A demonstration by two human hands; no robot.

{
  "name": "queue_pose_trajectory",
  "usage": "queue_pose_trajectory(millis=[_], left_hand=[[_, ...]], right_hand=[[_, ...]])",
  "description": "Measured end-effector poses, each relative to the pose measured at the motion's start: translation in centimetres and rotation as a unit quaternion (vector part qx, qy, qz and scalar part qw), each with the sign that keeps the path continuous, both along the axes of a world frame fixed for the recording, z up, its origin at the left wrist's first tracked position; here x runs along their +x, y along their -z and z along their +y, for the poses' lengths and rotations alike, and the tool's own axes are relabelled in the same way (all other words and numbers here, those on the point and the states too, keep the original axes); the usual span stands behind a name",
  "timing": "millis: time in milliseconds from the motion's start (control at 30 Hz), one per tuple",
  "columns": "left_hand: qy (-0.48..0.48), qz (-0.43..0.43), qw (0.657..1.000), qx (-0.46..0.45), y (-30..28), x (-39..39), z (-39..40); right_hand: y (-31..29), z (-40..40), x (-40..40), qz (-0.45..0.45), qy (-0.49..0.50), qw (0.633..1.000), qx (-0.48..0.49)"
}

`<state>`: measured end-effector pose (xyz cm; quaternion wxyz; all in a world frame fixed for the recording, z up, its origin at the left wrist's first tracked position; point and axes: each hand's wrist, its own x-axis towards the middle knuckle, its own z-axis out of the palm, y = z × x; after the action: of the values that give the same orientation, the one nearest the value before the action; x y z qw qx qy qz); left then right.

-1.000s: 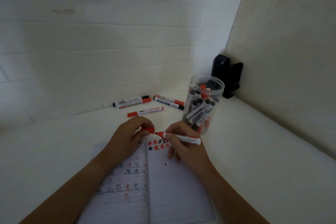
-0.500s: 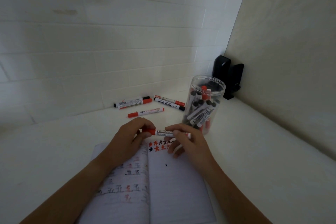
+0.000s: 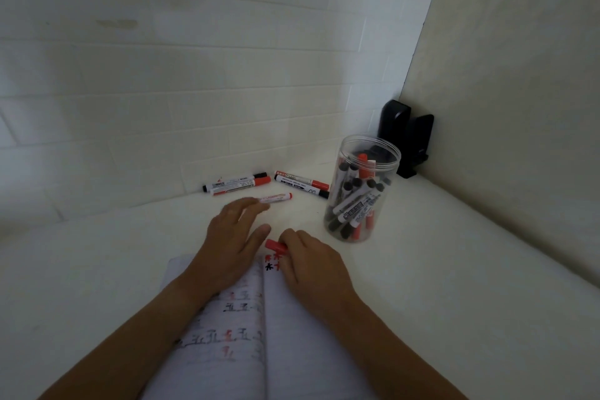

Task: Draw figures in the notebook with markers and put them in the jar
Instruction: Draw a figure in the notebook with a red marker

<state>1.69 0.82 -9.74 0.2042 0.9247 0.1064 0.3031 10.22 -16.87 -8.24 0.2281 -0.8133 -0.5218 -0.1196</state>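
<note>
The right hand (image 3: 311,261) curls around a capped red marker (image 3: 276,245), whose cap end pokes out leftward, its long axis running roughly left to right over the top edge of the notebook (image 3: 292,334). The left hand (image 3: 234,237) lies with loose, straight fingers holding nothing, fingertips reaching toward a loose marker (image 3: 276,197) beyond the notebook. The jar (image 3: 362,188) stands right of and beyond the notebook, holding markers. Four more markers (image 3: 238,183) lie by the wall (image 3: 194,91).
</note>
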Motion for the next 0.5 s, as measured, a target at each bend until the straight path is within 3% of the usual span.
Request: queue_pose_trajectory(millis=[133, 200, 367, 500], left_hand=[[-0.085, 0.162, 0.983, 0.024, 1.0, 0.8, 0.6], [-0.094, 0.199, 0.975, 0.022, 1.0, 0.8, 0.6], [-0.14, 0.098, 0.983, 0.061, 0.9, 0.4, 0.1], [-0.155, 0.099, 0.981, 0.054, 1.0, 0.5, 0.5]], right_hand=[[0.5, -0.2, 0.5, -0.03, 0.033, 0.999, -0.001], [0.7, -0.3, 0.6, -0.032, 0.054, 0.998, 0.013], [0.2, -0.6, -0.3, -0.033, 0.118, 0.992, -0.02], [-0.1, -0.8, -0.5, -0.022, 0.153, 0.987, -0.029]])
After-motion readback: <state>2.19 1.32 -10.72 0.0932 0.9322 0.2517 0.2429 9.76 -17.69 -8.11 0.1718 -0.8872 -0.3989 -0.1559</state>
